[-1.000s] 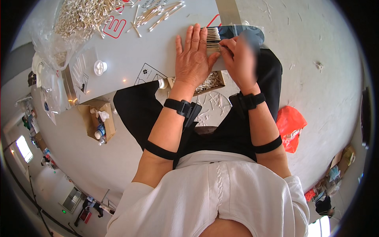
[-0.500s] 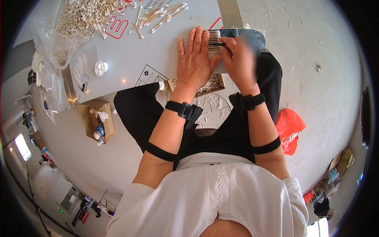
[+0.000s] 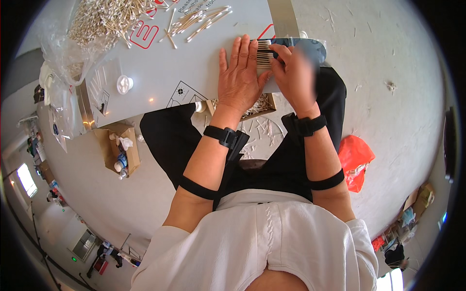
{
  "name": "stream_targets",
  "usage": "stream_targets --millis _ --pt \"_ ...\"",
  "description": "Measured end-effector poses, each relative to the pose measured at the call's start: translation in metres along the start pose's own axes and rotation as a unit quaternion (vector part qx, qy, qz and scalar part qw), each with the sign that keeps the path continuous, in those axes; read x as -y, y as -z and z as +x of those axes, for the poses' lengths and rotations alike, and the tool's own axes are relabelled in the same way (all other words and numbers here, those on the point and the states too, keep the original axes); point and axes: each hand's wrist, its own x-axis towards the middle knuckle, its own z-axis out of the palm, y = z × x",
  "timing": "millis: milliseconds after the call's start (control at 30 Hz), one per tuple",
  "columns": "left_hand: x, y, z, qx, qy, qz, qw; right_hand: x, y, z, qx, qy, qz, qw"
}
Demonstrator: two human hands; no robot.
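My left hand (image 3: 239, 82) lies palm down with its fingers stretched out, along the left side of a row of cotton swabs (image 3: 263, 59). The swabs lie side by side, white ends to the right, in two groups with a small gap between them. Under them is a dark, glossy, patterned strip (image 3: 319, 50) near the table's right end. My right hand (image 3: 292, 80) is curled, thumb and forefinger at the swabs' right ends, with part of the row between them. A blurred patch covers the back of this hand. The swabs' left ends are hidden under my left hand.
The grey table (image 3: 160, 68) bears loose swabs (image 3: 194, 22) and a large swab heap (image 3: 104, 22) beside a clear plastic bag (image 3: 58, 63). A small white round container (image 3: 124, 84) stands left. Below are swab boxes (image 3: 264, 103), a cardboard box (image 3: 104, 145) and a red bag (image 3: 356, 162).
Both hands stay almost where they were. The gap in the row of cotton swabs now sits slightly farther up, with more swabs showing in the nearer group.
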Motion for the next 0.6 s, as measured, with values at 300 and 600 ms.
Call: stream_targets --millis 300,600 --pt "-0.001 0.000 0.001 -0.005 -0.003 -0.001 1.000 -0.004 0.012 0.008 0.075 -0.003 0.025 0.997" --pt "-0.001 0.000 0.000 -0.002 -0.001 -0.007 1.000 -0.015 0.020 0.022 0.108 0.081 -0.048 0.990"
